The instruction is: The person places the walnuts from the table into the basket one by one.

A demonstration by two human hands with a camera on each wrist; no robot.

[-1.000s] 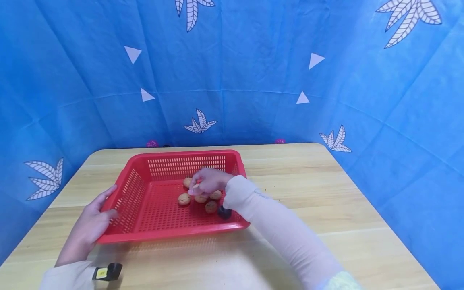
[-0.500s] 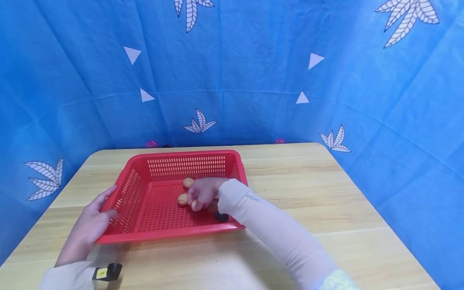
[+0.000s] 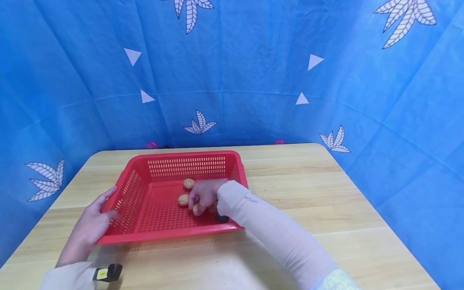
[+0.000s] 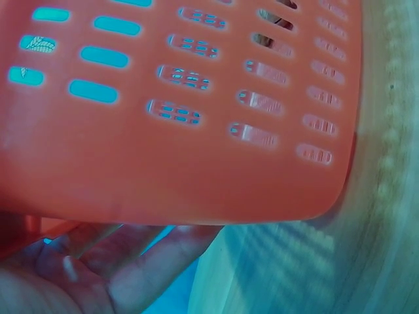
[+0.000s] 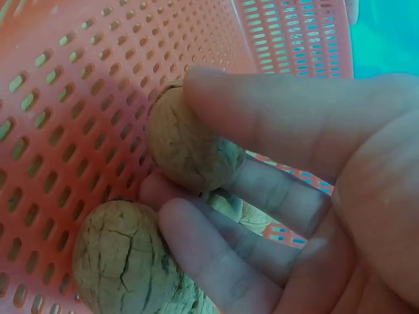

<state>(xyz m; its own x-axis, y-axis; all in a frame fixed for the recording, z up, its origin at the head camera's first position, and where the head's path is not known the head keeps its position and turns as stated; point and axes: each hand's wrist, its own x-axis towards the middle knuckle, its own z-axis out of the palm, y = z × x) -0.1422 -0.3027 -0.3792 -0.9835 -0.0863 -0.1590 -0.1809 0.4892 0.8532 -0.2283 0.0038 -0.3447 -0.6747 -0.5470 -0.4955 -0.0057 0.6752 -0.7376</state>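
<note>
A red plastic basket (image 3: 170,233) with slotted walls stands on the table, and several walnuts lie in its right half. My left hand (image 3: 88,225) grips the basket's left rim; the left wrist view shows its fingers (image 4: 157,261) against the rim. Down inside the basket, my right hand (image 3: 204,194) pinches a walnut (image 5: 186,140) between thumb and fingers. A cracked walnut (image 5: 121,255) sits right by its other fingertips. Two walnuts, one nearer (image 3: 183,200) and one farther back (image 3: 188,183), lie left of this hand. The hand and sleeve hide most of the others.
The wooden table (image 3: 308,193) extends right of the basket and in front of it. A blue patterned curtain (image 3: 232,72) encloses the back and sides. Black wrist devices (image 3: 108,273) sit on both sleeves.
My right hand has come down and slightly nearer among the walnuts, covering several of them, and now pinches one. My left hand and the basket have stayed in place.
</note>
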